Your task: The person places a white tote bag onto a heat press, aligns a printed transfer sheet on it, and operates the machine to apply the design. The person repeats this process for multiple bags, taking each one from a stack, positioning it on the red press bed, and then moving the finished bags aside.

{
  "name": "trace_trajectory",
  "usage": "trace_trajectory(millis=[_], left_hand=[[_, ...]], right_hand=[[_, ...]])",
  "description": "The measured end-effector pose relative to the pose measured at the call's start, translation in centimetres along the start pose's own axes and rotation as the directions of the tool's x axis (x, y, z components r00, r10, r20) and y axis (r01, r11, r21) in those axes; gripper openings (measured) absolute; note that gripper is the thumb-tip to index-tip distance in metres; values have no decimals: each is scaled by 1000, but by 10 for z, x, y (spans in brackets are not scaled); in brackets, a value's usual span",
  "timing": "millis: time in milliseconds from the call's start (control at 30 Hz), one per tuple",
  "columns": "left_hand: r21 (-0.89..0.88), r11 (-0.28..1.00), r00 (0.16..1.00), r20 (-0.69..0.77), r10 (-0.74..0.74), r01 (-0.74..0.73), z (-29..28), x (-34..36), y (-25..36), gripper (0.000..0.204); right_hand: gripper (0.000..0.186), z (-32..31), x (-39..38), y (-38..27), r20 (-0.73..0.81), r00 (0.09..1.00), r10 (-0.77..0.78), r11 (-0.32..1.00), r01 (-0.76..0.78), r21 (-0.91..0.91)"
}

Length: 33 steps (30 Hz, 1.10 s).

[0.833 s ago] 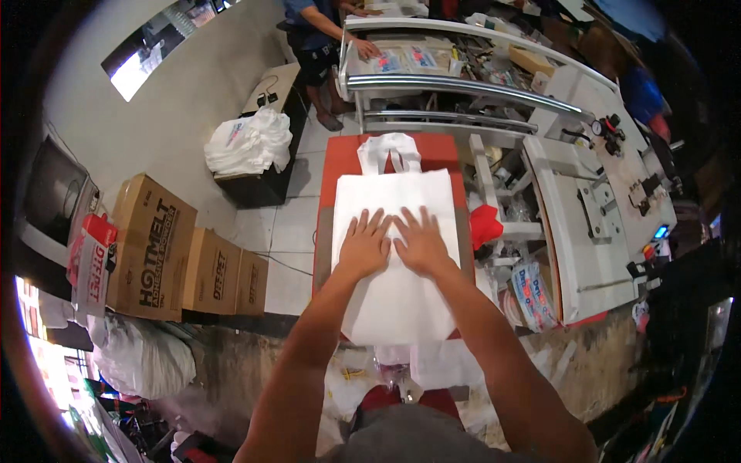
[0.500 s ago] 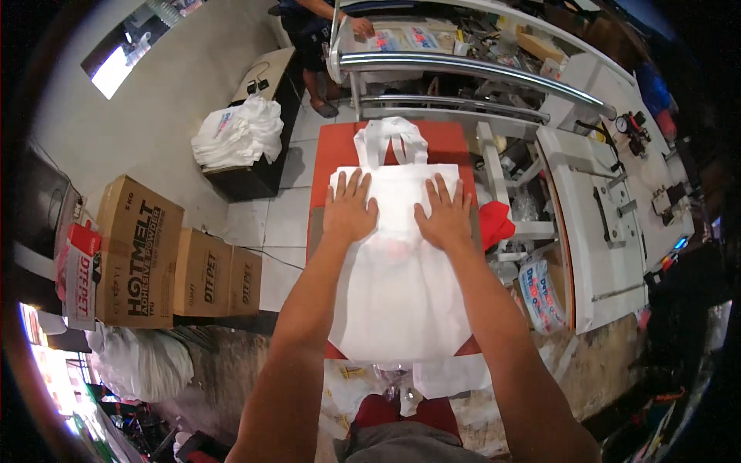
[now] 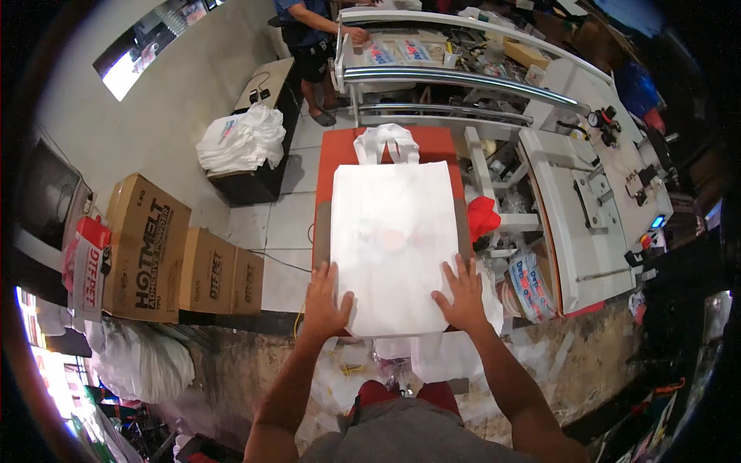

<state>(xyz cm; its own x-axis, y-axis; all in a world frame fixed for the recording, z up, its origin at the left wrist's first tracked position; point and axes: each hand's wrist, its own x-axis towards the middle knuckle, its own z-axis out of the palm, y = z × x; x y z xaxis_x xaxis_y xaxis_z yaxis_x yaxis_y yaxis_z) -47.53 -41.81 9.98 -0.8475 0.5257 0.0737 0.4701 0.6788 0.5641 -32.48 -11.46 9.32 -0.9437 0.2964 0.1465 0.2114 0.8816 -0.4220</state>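
Observation:
A white fabric tote bag [image 3: 394,224] lies flat on a red press bed [image 3: 340,147], its looped handles at the far end and a faint coloured mark showing through its middle. My left hand [image 3: 328,305] rests open at its lower left edge, fingers apart. My right hand [image 3: 461,301] is likewise open at the lower right edge, fingers spread. Both palms face down; neither grips anything.
Folded white bags [image 3: 239,143] sit on a black table at left, above cardboard boxes [image 3: 154,251]. A white press machine [image 3: 579,239] and red cloth [image 3: 483,218] are at right. Beyond metal rollers [image 3: 463,86], a co-worker's hand [image 3: 355,35] reaches over another work surface.
My hands have slid from the middle and upper part of the bag down toward me and outward to its lower side edges, uncovering its middle.

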Motion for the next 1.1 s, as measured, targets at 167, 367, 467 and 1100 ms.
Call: trace_trajectory(millis=[167,367,467,1100], left_hand=[[144,988,995,-68,69,-58,14,-15,-7,74],[66,995,990,-119,80,-72,24,-12,-24,63],[-201,978,945,-327,-17,-52,31,-27,-62,52],[204,694,469,604,-645,691,208,-352,45,40]], right_hand=[[71,8,-7,-5,-19,1000,-9,998,7,-69],[73,9,-6,3,-42,999,24,999,-23,30],[56,-21,-24,19,-232,971,61,977,-11,212],[26,105,-139,563,18,626,779,592,-726,-350]])
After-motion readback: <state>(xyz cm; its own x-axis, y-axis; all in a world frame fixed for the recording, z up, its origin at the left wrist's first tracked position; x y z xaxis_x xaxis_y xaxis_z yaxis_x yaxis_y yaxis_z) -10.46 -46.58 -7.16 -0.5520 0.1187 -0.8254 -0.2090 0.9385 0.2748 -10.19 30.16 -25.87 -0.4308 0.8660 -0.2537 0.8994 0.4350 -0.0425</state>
